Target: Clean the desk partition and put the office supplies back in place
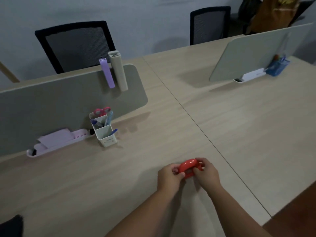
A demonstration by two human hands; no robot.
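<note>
A small glossy red object (188, 165), rounded like a tape dispenser, is held just above the desk near the front. My left hand (169, 175) grips its left end and my right hand (206, 171) pinches its right end. Further back on the left stands the grey desk partition (59, 100). A purple clip-on holder (106, 74) and a beige one (118, 72) hang over its top edge. At its foot a white pen holder (105, 132) carries pink scissors (102, 111) and pens, beside a pale pink tray (56, 142) with a folded lilac cloth.
A second grey partition (253, 53) stands at the right rear, with a white tray (251, 76) and a blue mesh pen cup (277, 66) at its base. Two black mesh chairs (77, 43) are behind the desks. A seam (205, 134) joins the two wooden desktops.
</note>
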